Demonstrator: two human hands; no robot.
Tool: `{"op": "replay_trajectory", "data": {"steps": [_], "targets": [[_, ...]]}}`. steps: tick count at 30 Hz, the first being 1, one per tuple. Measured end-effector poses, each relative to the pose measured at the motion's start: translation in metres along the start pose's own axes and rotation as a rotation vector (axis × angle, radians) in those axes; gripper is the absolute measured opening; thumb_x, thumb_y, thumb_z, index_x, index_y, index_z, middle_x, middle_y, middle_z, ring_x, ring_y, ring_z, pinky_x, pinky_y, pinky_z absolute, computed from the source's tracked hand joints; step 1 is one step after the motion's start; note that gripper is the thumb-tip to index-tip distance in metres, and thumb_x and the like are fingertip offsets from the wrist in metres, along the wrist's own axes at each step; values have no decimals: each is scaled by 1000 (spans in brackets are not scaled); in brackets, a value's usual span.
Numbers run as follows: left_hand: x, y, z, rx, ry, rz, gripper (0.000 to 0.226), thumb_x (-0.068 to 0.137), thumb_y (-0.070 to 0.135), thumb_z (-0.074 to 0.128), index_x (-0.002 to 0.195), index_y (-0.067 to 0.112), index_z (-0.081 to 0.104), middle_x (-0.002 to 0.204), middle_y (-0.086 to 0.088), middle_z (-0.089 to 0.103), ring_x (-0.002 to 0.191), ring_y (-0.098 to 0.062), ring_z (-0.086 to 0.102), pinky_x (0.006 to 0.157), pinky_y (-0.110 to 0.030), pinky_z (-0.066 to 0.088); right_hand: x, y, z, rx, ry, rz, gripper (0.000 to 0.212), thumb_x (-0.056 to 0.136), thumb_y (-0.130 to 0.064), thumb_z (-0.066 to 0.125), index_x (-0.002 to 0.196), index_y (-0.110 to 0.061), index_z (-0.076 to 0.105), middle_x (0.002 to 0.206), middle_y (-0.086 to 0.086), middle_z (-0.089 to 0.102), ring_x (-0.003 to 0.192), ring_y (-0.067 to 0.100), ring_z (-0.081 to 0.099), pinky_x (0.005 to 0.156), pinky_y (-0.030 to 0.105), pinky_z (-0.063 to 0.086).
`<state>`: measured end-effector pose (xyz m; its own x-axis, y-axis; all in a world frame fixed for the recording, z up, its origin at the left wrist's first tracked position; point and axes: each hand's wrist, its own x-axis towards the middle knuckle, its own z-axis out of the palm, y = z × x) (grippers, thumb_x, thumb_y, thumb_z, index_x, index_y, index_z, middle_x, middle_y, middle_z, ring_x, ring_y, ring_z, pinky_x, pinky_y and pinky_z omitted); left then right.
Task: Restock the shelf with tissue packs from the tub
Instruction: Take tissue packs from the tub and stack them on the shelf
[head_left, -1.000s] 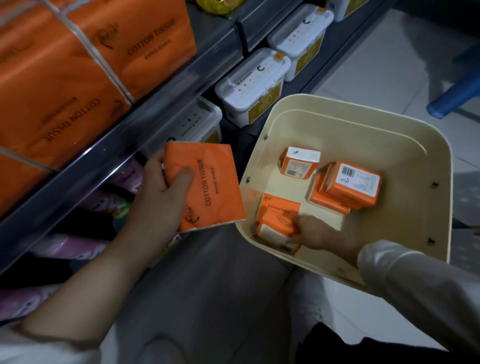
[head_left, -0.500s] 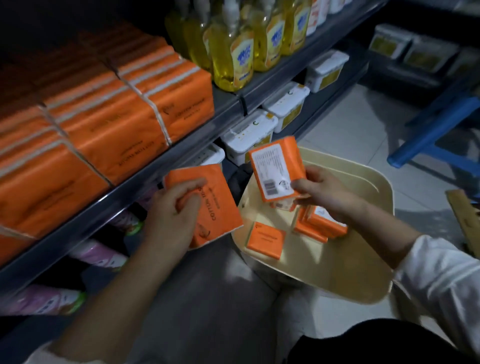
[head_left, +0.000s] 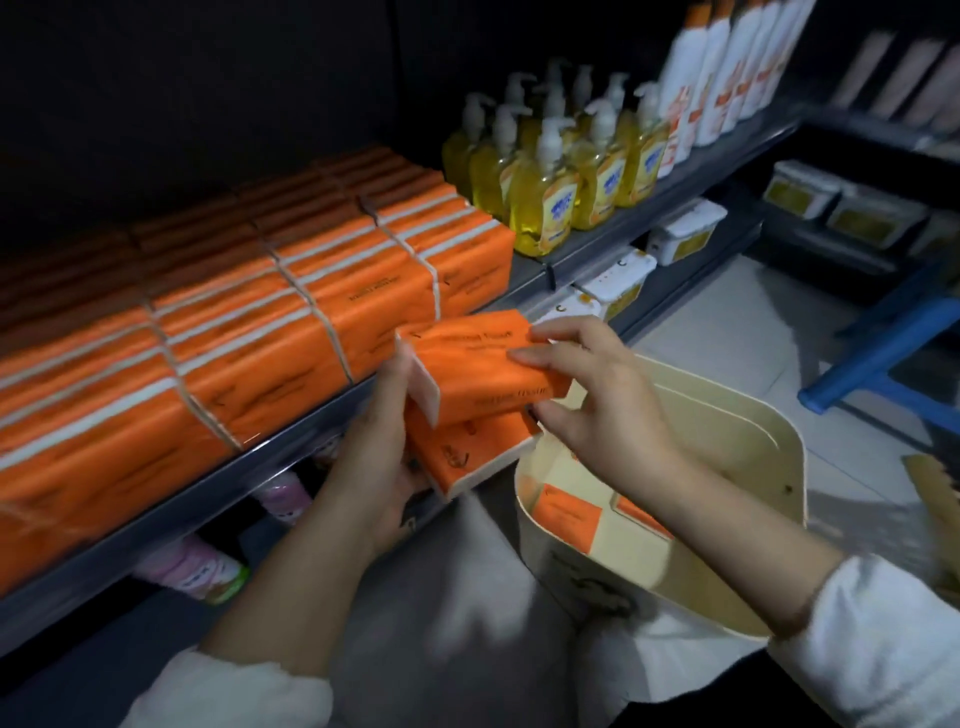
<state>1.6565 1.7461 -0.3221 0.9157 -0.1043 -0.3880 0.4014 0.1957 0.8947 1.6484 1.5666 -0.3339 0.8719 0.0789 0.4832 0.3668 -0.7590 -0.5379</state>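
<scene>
Two bare hands, both busy. Left hand (head_left: 382, 441) cupped under and beside a flat orange plastic-wrapped tissue pack (head_left: 467, 452), holding it up. Right hand (head_left: 597, 400) pinching a second soft orange tissue pack (head_left: 483, 364), laid on top of the first. Both packs up in the air, just in front of the grey metal shelf (head_left: 291, 447) edge, not on it yet. Behind them, long rows of the same orange packs tied in bundles (head_left: 249, 332). Lower right, the cream plastic tub (head_left: 748, 431), with a few more orange packs (head_left: 566, 517) left inside. Step now, most likely: stacking two packs to carry over together. Next: finding a free spot on the shelf and sliding both in flat, gently, no squashing.
</scene>
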Motion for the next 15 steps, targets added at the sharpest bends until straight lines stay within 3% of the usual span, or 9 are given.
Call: {"op": "replay_trajectory", "data": {"steps": [3,5,7,9,12,15], "targets": [[-2,6,-11,59,47,-16,9,88,36,54,86,28,59,101,-1,64,97,-24,61,87,-50,51,1,-15,12,143,45,126,48,63,13,66,99,-18,73,116,2,54,109,7,49,94,10,37],[-2,8,-17,96,43,19,8,88,27,52,92,28,59,102,-1,64,95,-23,60,86,-47,51,2,-27,18,337,54,279,56,61,18,59,97,-24,70,114,-6,52,109,6,51,98,23,43],[-2,8,-22,138,64,68,10,87,23,50,90,25,60,93,0,64,87,-20,60,83,-43,49,3,-35,21,622,106,440,59,62,19,54,105,-20,66,103,-10,59,97,3,58,85,31,51],[-4,10,-27,189,75,124,12,86,21,49,83,23,60,79,5,64,80,-18,57,79,-41,47,5,-45,23,944,152,606,53,70,15,50,115,-10,62,90,-7,67,78,1,61,68,23,50],[-11,17,-35,277,57,178,14,86,20,49,76,22,59,67,13,63,78,-15,58,71,-33,43,7,-56,29,1120,25,751,27,86,-2,48,101,-17,65,77,-9,70,66,1,61,58,17,47],[-19,26,-48,317,67,227,13,74,31,54,77,25,65,85,5,66,85,-16,61,68,-30,43,9,-60,36,1115,-156,768,18,93,-14,49,98,-18,65,83,-6,72,73,5,64,65,21,53]]}}
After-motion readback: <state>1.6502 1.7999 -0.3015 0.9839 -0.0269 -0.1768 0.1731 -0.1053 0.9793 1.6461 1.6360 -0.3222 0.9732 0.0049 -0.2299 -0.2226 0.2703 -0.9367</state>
